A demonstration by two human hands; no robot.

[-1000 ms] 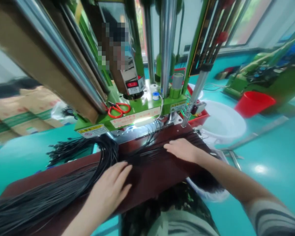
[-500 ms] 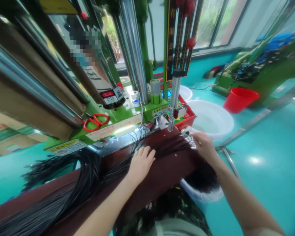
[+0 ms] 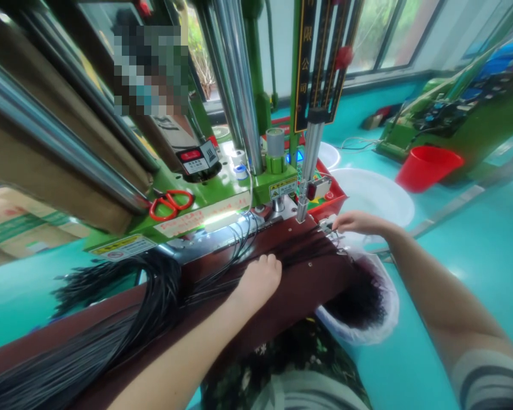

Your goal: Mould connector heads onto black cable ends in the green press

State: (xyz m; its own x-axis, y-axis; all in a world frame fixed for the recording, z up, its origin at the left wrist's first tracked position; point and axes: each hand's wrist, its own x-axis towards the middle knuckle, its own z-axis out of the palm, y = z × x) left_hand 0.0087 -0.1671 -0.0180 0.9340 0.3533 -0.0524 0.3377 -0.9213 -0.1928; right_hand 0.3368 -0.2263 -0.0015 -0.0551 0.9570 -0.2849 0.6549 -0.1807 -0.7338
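Observation:
Thin black cables (image 3: 301, 250) run along the brown bench top (image 3: 282, 302) toward small metal clips (image 3: 326, 228) at its right end. My left hand (image 3: 260, 279) lies over these cables with its fingers curled round them. At the clips my right hand (image 3: 359, 222) is closed in a pinch. A small dark piece shows at its fingertips, too small to name. A thick bundle of black cables (image 3: 158, 290) is draped over the bench to the left. Behind my hands stands a green machine (image 3: 214, 199) with upright metal columns.
Orange-handled scissors (image 3: 171, 204) lie on the machine base. Below the bench's right end stands a lined bin (image 3: 389, 313) of dark material. Beyond are a white tub (image 3: 393, 196), a red bucket (image 3: 430, 166) and a red control box (image 3: 337, 196). A person (image 3: 171, 131) is behind the machine.
My left fingers, spread before, have curled closed over the cables. My right hand has turned flatter and its fingertips are now at the clips. The view has shifted slightly.

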